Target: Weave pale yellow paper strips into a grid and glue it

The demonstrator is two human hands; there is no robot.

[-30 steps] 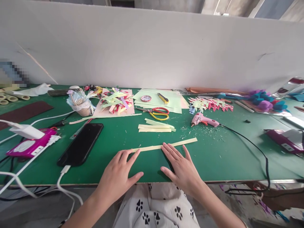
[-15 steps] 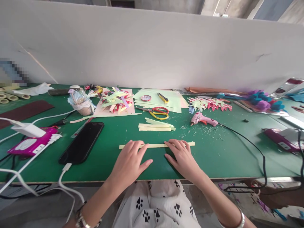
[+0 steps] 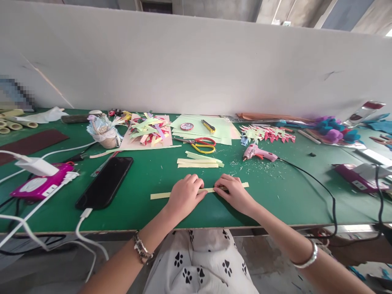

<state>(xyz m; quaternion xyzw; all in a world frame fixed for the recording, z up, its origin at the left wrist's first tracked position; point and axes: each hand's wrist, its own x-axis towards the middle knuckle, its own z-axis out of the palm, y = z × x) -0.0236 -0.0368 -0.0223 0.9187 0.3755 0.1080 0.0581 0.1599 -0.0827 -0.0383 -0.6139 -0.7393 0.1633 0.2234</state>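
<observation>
Presently, the strip [image 3: 210,190] lies near the frame's centre, and the fingers of left hand [image 3: 186,197] and right hand [image 3: 234,194] appear to pinch it. Its visible parts are unfolded, so work seems early; loose strips [image 3: 199,163] lie above, apart. At left, the basket [image 3: 110,142] has unclear, pale contents.

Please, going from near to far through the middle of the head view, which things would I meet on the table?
Long, pale-yellow paper strip → bunch of shorter, pale yellow and green paper strips → red-and-yellow-handled metal scissors → round, flat, red-rimmed disc.
</observation>
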